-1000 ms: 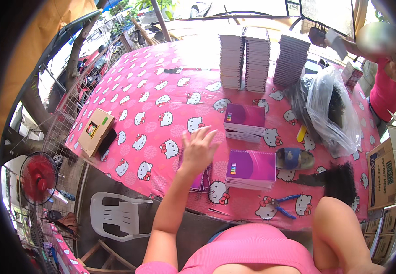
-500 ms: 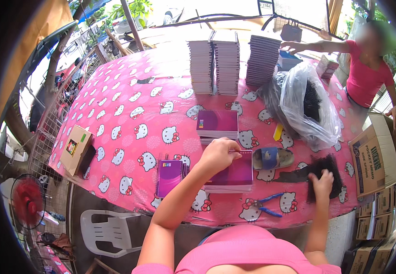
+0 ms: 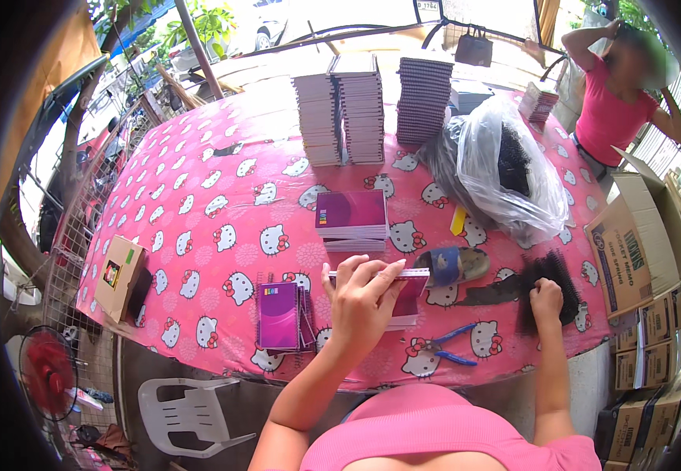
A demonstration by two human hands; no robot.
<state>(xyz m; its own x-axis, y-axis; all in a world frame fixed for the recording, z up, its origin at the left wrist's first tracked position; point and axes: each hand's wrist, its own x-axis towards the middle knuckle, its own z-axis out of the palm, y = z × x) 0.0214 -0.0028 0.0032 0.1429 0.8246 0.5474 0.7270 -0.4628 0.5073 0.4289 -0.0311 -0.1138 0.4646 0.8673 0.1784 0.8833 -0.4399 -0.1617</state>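
Note:
My left hand (image 3: 362,304) is closed on a purple-covered notepad (image 3: 415,275), raised on edge above a stack of similar purple pads (image 3: 406,312). The pad's white page edge faces up, and my hand hides much of it. My right hand (image 3: 546,300) has its fingers curled into a pile of black spiral binding coils (image 3: 556,275) on the right, pinching at the coils. Left of the pad stack lie a few spiral-bound purple notebooks (image 3: 279,315). Beyond it sits another stack of purple pads (image 3: 351,213).
Blue-handled pliers (image 3: 452,347) and a blue slipper (image 3: 446,267) lie on the pink tablecloth (image 3: 223,306). Tall notebook stacks (image 3: 358,110) and a plastic bag of coils (image 3: 486,180) stand farther back. An open carton (image 3: 621,259) is at right; a person in pink (image 3: 611,110) stands behind it.
My left hand has tilted the top pad up on edge. My right hand's fingers have drawn together in the coils. The other person has raised both arms to their head. The view has shifted slightly.

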